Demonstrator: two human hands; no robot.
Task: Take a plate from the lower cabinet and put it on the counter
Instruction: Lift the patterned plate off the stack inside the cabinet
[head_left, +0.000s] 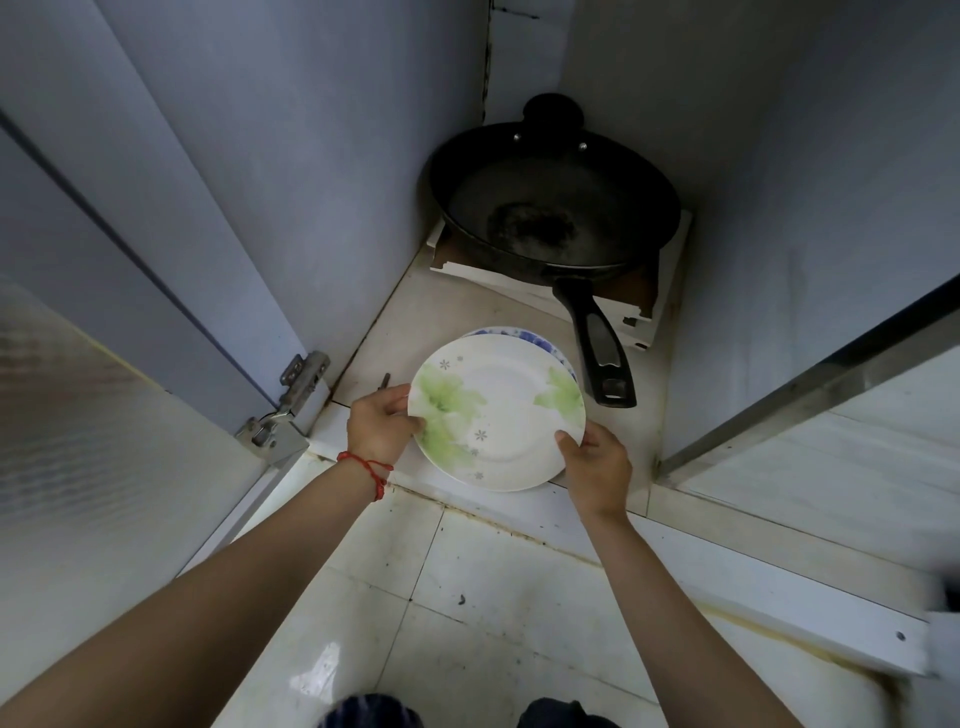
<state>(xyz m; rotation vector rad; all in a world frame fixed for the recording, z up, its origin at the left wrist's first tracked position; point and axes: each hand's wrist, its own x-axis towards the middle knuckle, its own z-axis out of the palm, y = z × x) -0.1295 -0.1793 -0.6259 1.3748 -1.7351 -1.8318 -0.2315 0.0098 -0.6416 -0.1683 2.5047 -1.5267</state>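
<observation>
Gripping plate (498, 410) between my hands: left hand (382, 423) closed on left rim, right hand (597, 465) closed on lower-right rim; pan (553, 202) behind.

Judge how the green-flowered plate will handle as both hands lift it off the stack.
The green-flowered plate looks like rigid glazed ceramic, so probably stiff but breakable. Its glossy rim may be slippery; the left hand and right hand gripping opposite edges should steady it.

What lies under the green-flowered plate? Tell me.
Under the green-flowered plate, a blue-patterned plate shows only its far rim. The rest of it, and any plates below, are covered.
</observation>
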